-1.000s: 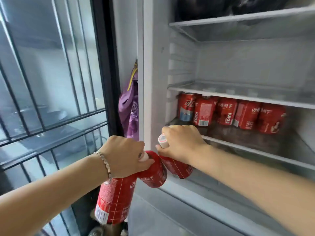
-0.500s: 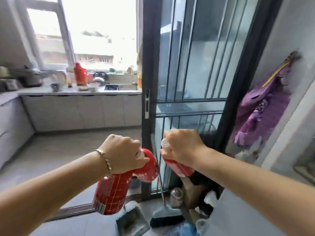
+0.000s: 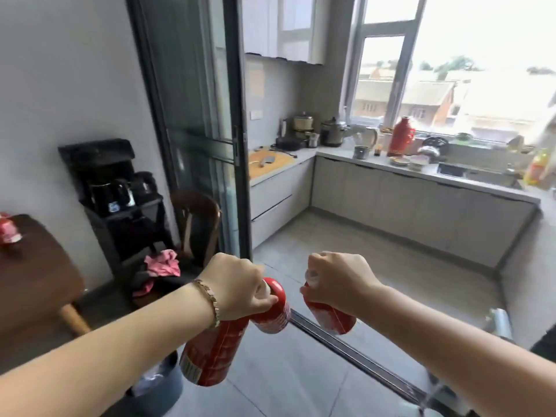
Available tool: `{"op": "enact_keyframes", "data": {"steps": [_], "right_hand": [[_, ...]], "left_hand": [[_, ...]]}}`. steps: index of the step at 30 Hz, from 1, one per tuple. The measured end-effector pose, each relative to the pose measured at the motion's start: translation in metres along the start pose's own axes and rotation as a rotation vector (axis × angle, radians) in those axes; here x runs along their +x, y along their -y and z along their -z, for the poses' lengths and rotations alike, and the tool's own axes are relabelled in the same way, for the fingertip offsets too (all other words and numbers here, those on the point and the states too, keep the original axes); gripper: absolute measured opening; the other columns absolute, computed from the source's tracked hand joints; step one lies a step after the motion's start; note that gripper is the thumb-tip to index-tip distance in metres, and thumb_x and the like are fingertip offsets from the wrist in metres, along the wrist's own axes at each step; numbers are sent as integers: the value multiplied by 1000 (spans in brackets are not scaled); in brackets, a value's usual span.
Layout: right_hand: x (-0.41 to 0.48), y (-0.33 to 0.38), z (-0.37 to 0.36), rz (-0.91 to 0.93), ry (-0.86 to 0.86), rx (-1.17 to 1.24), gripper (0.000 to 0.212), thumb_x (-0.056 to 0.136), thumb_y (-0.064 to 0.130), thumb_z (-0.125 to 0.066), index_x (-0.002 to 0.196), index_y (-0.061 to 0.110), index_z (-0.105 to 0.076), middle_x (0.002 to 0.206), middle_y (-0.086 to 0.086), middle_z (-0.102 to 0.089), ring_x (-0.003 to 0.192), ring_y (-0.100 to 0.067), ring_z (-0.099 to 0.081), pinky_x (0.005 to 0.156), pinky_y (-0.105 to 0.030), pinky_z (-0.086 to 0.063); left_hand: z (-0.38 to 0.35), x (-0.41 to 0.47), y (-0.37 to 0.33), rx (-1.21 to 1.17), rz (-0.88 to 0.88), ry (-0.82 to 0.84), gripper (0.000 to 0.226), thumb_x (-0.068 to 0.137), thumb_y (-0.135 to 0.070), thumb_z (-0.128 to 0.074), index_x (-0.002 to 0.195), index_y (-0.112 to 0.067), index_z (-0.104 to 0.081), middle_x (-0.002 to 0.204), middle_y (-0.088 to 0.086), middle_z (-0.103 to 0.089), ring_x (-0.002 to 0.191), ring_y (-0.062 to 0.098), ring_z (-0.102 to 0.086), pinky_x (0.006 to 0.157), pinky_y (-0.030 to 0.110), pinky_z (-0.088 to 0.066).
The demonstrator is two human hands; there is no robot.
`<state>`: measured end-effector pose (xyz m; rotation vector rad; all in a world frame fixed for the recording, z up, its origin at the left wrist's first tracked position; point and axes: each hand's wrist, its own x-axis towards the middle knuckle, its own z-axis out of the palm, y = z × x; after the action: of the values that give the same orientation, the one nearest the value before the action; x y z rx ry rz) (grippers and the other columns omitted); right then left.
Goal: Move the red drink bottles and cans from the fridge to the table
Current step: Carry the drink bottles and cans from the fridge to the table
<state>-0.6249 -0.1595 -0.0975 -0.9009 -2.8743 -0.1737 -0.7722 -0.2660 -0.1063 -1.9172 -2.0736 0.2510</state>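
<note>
Left hand [image 3: 237, 284], knuckles up, fingers curled tight round the necks of two bottles at once. The long red bottle [image 3: 210, 353] hangs down and to the left under the wrist, and the second red bottle [image 3: 272, 310] sticks out to the right. Bracelet [image 3: 207, 299] on the left wrist. Right hand [image 3: 340, 281] just beside it, fingers clamped on the neck of a third red bottle [image 3: 329, 319], white cap [image 3: 313, 276] showing at the thumb side. The two hands are near each other but apart. All three bottles are in the air over a grey tile floor and a door track [image 3: 361, 362]. A bin [image 3: 159, 383] stands under the left forearm. Dark wooden table [image 3: 36, 272] at far left with blurred red drink containers [image 3: 7, 231] on it; can't tell if they are cans or bottles. Further off are a chair [image 3: 195, 224] with a pink cloth [image 3: 162, 263], a black stand [image 3: 111, 182] with kettles, and a sliding glass door [image 3: 204, 115]. At the back, a kitchen counter [image 3: 391, 173] holds a red thermos [image 3: 401, 136] under the window [image 3: 451, 70].
</note>
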Motion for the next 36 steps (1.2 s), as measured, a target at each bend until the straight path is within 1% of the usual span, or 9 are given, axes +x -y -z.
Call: {"op": "enact_keyframes", "data": {"steps": [5,11,13,17,19,23,28,32,36], "right_hand": [[110,125,-21,238,9,34,32,85,46,-50,98,18,-57,102,-1,-66,90,-25,-64,65,-28,-41],[228,254,-44,516,54,63,43,87,52,-49,110,16,-54,108,2,-64,96,-22,-63,74,-32,-48],[266,292,-55,601,57,56,50,88,54,-48,120,16,-51,114,1,-63,102,-21,-62,74,-31,-45],[330,350,-68,708,114,54,41,86,52,-51,107,17,-53,109,2,-63,100,-24,-62,78,-32,-47],[359,380,-67,751,136,59,39,86,49,-52,108,16,-53,108,1,-62,100,-25,-61,82,-36,-50],[408,441,-69,844,167,95,40,88,49,-53,112,17,-51,110,1,-60,99,-22,-62,78,-32,-47],[457,526,-91,888,191,89,46,88,55,-51,115,18,-49,110,1,-59,98,-22,-62,75,-32,-47],[489,593,-112,852,226,96,49,87,58,-50,116,19,-49,109,2,-59,96,-21,-62,75,-31,-48],[522,663,-128,756,288,156,46,87,56,-51,115,20,-49,108,2,-59,92,-18,-62,73,-29,-50]], "left_hand": [[-51,-64,130,18,246,103,54,88,-63,-36,105,-15,-54,108,3,-66,100,26,-62,72,30,-38],[-105,-126,247,-43,554,178,44,89,-57,-39,96,-16,-53,104,3,-66,96,27,-63,69,29,-36],[-122,-140,281,-55,643,213,40,89,-57,-40,91,-18,-50,104,3,-67,96,27,-63,71,29,-37],[-141,-155,336,-79,804,274,44,87,-61,-41,93,-19,-51,106,2,-66,100,25,-62,78,31,-40],[-148,-161,364,-77,889,284,45,87,-61,-40,94,-19,-51,106,2,-66,100,25,-62,80,31,-41],[-169,-184,418,-89,1036,302,40,86,-61,-39,85,-21,-44,103,1,-66,98,25,-63,78,31,-41],[-207,-221,485,-74,1101,360,45,86,-62,-38,93,-19,-51,103,2,-66,97,25,-63,76,30,-39],[-241,-252,545,-72,1057,400,47,87,-61,-38,96,-17,-52,103,3,-66,96,25,-63,72,30,-36],[-273,-284,618,-102,974,432,47,89,-59,-37,99,-17,-52,101,2,-67,94,23,-63,73,30,-40]]}}
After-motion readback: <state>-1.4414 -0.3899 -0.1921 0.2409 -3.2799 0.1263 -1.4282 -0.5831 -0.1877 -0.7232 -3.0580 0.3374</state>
